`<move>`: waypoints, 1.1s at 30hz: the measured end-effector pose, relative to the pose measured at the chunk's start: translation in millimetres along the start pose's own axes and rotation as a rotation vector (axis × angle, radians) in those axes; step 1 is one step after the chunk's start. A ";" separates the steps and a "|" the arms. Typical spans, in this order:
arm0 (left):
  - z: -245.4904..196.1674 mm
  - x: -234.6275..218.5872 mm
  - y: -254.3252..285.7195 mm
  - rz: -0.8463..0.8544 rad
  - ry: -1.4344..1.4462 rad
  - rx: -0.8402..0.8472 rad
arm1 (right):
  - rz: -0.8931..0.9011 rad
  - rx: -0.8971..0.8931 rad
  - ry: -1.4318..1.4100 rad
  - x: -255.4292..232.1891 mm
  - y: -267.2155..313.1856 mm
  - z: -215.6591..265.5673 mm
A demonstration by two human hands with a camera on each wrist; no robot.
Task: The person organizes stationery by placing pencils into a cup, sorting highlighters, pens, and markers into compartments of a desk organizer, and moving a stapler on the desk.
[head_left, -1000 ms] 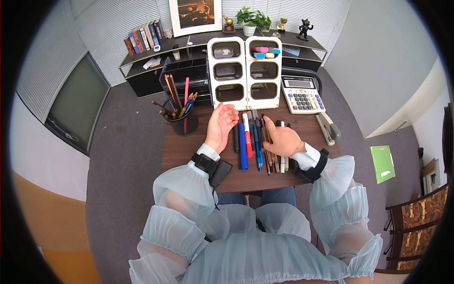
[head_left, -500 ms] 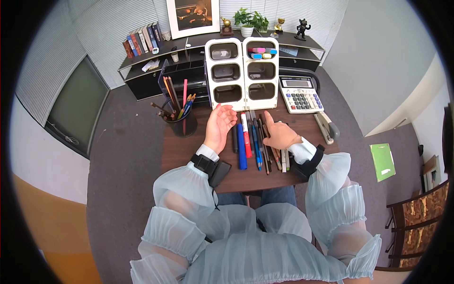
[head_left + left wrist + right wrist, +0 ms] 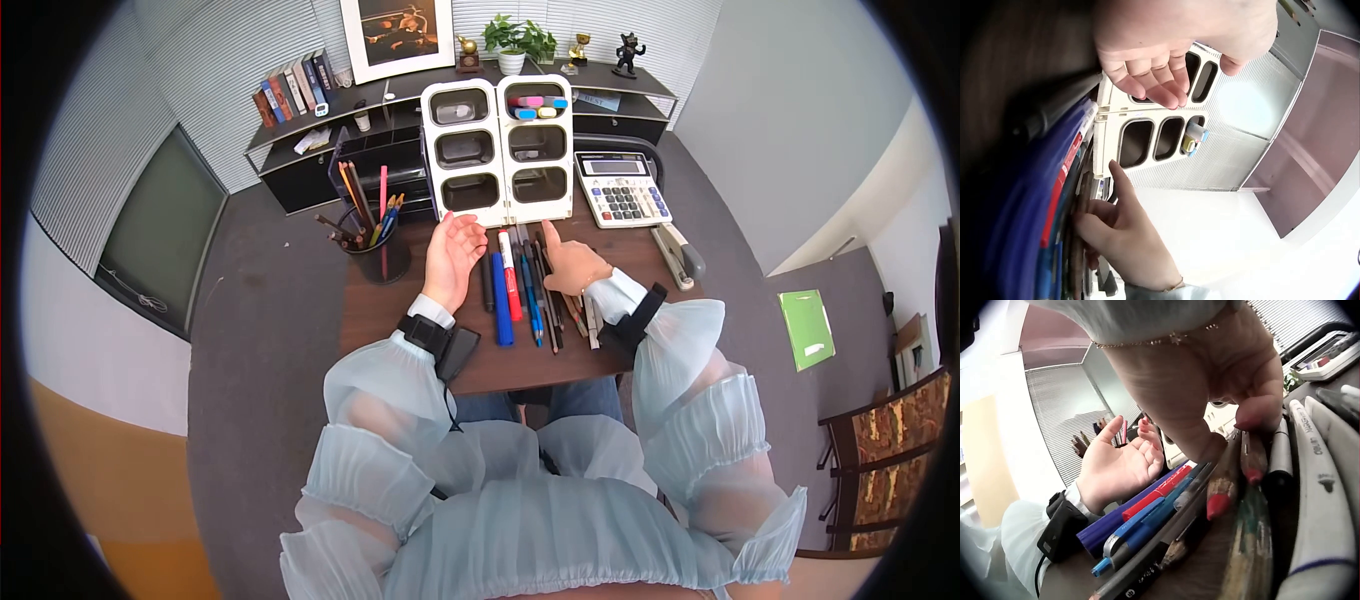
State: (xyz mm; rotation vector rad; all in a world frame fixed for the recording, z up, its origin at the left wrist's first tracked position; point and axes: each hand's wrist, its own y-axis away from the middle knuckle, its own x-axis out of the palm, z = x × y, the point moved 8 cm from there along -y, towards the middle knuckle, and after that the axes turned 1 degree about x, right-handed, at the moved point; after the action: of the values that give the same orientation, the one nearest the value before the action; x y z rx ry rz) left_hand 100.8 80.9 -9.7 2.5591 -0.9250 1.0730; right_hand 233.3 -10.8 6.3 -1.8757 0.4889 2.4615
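Note:
My left hand (image 3: pixel 453 262) stands beside the row of pens with palm turned inward and fingers loosely bent, holding nothing. A black marker (image 3: pixel 487 283), a blue marker (image 3: pixel 502 310) and a red-and-white marker (image 3: pixel 510 280) lie just right of it. Over the right part of the row, my right hand (image 3: pixel 577 268) points its index finger forward. Its thumb and a curled finger pinch a red-tipped colored pencil (image 3: pixel 1224 481), with another red-tipped pencil (image 3: pixel 1254 456) close beside. A blue pen (image 3: pixel 1135 531) and a white marker (image 3: pixel 1319 487) lie nearby.
Behind the pens stands a white six-compartment organizer (image 3: pixel 501 150), highlighters (image 3: pixel 537 106) in its top right slot. A mesh pen cup (image 3: pixel 380 262) holds pencils at left. The calculator (image 3: pixel 622 190) and stapler (image 3: pixel 678 257) lie at right on the brown desk (image 3: pixel 480 375).
The right hand has shifted a little left and forward over the pencils, and those under it lie more fanned out. The left hand keeps its pose. The head view has shifted slightly.

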 end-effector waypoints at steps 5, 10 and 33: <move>-0.9 0.7 -0.5 -0.002 0.001 0.002 | 0.009 0.021 0.027 -4.0 1.3 0.7; -3.1 -0.1 -0.8 -0.010 0.011 0.014 | -0.031 0.028 0.002 -6.6 2.9 -3.6; -0.4 1.0 -1.2 0.011 0.005 -0.001 | -0.308 0.012 -1.018 -35.1 17.8 -23.1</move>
State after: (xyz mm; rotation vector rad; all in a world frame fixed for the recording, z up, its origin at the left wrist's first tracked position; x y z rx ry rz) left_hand 101.9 81.5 -8.7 2.5521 -0.9397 1.0806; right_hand 261.6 -27.2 38.2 -0.4412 0.1377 2.7032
